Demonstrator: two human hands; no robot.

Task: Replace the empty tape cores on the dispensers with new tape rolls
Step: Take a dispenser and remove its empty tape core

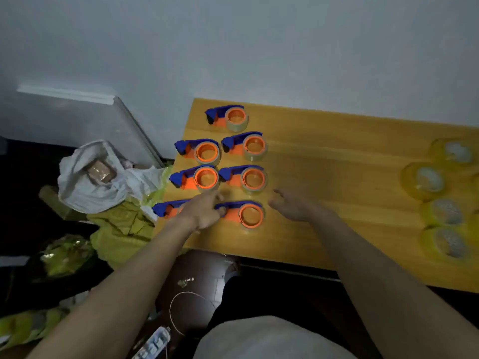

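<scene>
Though blurred, dispensers (242, 178) and tape rolls (425, 180) show no legible writing.

Both bare arms reach forward, hands low and apart

The left hand (204, 211) lies palm-down, fingers extended to the far side and blurred at the tips; the right hand (291, 207) hovers just to its right, fingers loosely spread, holding nothing

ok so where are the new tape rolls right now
In the head view the new tape rolls sit clustered at the table's far right edge, well right of the dispensers and beyond the right hand.
</scene>
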